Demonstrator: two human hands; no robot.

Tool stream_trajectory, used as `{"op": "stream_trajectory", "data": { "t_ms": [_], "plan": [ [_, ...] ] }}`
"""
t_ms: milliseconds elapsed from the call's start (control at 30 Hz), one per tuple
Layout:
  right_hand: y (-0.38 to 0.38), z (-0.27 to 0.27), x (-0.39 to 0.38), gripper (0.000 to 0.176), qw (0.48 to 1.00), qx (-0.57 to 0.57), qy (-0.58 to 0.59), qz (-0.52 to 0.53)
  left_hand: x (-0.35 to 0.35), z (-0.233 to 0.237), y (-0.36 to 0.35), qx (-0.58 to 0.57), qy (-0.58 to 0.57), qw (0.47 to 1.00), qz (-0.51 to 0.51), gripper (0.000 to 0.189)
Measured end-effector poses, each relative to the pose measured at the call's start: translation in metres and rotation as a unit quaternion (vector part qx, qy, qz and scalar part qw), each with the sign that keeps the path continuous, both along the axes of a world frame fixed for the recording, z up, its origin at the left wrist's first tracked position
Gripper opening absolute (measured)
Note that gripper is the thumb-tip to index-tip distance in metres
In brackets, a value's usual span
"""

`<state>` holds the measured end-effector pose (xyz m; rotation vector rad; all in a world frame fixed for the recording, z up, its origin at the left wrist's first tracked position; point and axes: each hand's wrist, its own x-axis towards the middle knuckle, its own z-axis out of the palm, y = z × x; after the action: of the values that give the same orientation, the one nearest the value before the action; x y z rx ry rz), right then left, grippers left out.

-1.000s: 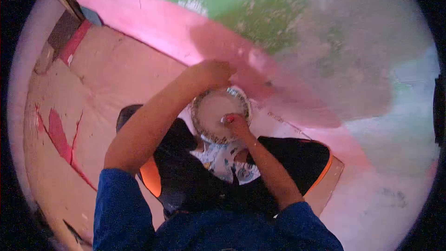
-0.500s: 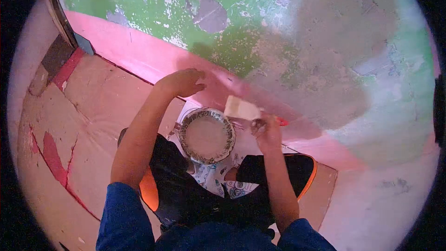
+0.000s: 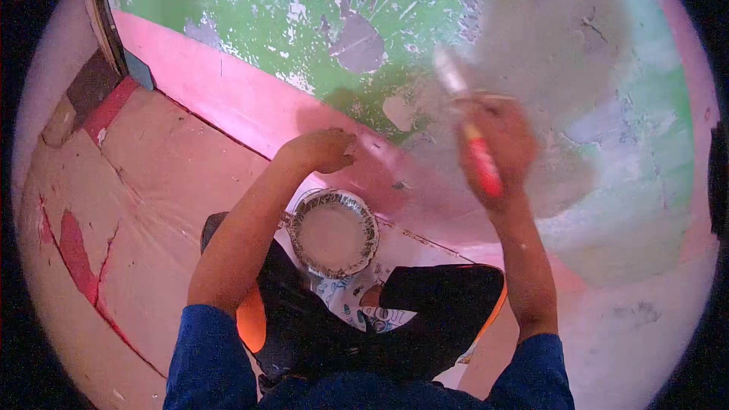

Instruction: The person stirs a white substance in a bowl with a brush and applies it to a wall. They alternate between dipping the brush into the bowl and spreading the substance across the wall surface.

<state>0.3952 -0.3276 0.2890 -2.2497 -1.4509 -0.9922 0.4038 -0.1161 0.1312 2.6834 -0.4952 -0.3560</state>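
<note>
My right hand (image 3: 510, 140) is wrapped round the red handle of a wide paintbrush (image 3: 483, 161), held up in front of the wall. The pale head of the brush points up and left, blurred by motion, over the patchy green paint. Beside the pink band low on the wall, my left hand (image 3: 319, 149) hovers with loosely bent fingers and holds nothing. Just below it stands a round bucket (image 3: 371, 216), its rim smeared and speckled. Pale greyish paint (image 3: 332, 232) shows inside the bucket.
The wall (image 3: 250, 0) has peeling green paint, bare grey patches and a pink lower band. My legs (image 3: 448, 288) bend on either side of the bucket, over a printed sheet (image 3: 342, 300). Worn floor covering (image 3: 175, 175) with red torn spots lies to the left.
My right hand has lifted the paintbrush from beside the bucket, up and right toward the green wall. My left hand has shifted slightly right and down in view.
</note>
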Motion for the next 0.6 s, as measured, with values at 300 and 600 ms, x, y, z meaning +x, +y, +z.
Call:
{"op": "stream_trajectory", "data": {
  "t_ms": [300,600],
  "plan": [
    [0.025,-0.144,-0.022,0.018,0.954,-0.229,0.172,-0.087,-0.008,0.02,0.009,0.065,-0.003,0.994,0.088,0.036],
    [0.023,0.012,-0.015,0.008,0.991,0.12,-0.048,-0.044,-0.012,-0.004,0.029,0.037,-0.036,0.997,0.051,0.036]
  ]
}}
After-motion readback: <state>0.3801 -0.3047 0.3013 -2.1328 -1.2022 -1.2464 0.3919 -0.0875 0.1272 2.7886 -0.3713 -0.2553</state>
